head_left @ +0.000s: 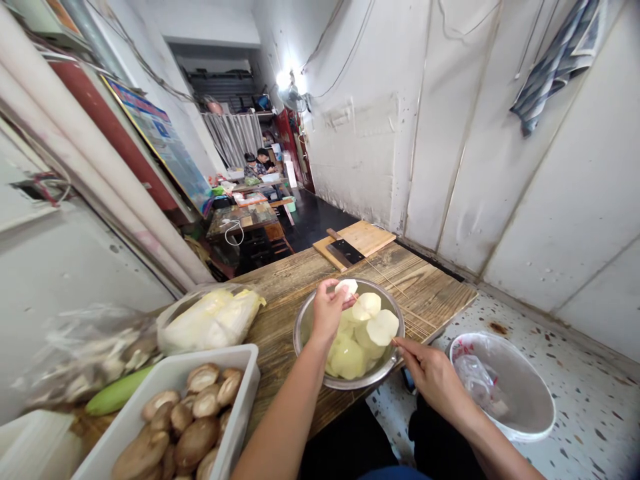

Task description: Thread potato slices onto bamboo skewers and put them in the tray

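My left hand (329, 308) pinches a pale potato slice (346, 288) at the tip of a thin skewer. Two more potato slices (383, 327) are threaded along that skewer, above the bowl. My right hand (425, 365) grips the skewer's lower end, just right of the bowl's rim; most of the stick is hidden behind the slices. Below both hands stands a round metal bowl (301, 331) on the wooden table, holding several peeled potato slices (349, 358). Loose bamboo skewers (417, 321) lie on the table to the bowl's right.
A cleaver (347, 252) rests on a cutting board (367, 238) behind the bowl. To the left are a white tub (253, 363) of mushrooms, bagged cabbage (213, 320) and a green gourd (119, 390). A lined bin (525, 400) stands right. Two people (259, 164) sit far back.
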Motion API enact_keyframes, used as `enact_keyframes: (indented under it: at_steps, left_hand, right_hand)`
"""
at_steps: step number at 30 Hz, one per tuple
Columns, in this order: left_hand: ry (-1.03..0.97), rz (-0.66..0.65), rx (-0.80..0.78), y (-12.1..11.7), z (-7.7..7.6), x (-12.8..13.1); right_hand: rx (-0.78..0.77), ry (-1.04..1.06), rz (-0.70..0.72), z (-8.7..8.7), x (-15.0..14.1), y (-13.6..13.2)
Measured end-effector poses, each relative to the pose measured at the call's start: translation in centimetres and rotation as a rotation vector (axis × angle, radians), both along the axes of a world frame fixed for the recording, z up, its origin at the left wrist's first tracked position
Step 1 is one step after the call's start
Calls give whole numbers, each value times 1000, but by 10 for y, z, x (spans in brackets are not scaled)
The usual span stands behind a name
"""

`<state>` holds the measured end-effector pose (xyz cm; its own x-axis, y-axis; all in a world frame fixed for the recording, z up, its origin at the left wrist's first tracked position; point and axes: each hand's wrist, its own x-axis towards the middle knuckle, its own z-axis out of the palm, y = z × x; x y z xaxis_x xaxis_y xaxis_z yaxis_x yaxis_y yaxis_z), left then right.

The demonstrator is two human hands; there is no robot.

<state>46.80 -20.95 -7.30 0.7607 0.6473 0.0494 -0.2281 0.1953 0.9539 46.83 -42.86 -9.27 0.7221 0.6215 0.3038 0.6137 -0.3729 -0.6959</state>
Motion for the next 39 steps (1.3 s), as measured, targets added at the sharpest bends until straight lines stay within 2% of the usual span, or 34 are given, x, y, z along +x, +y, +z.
enact_keyframes:
  at_steps: [11,15,19,23,26,29,32,34,37,39]
  left_hand:
    - [95,-103,-323,14,-3,-1]
    - [118,-150,-379,18,-2,-1]
    - [183,-128,-437,21,-4,-1]
    - [167,-123,-387,22,-5,-1]
    - [67,-116,-353,18,-1,-1]
    - [20,-43,-290,13,4,-2]
    - [-18,16,-211,14,7,-3]
    - [-42,53,-229,18,7,-2]
    - [-56,120,-282,26,4,-2]
    - [-42,142,-272,29,2,-2]
  right_hand:
    - [15,144,68,1,6,-5]
    - [9,238,90,1,10,-8]
    - [8,273,74,0,10,-10]
    - [-31,245,84,6,9,-14]
    - [-106,175,90,14,14,-16]
    - [-159,73,79,18,22,-10]
    - [-73,-221,-117,19,29,4]
    - [-50,-409,-221,25,32,15]
    - [-192,-549,-290,41,33,33]
    - [-224,-595,-310,52,34,46]
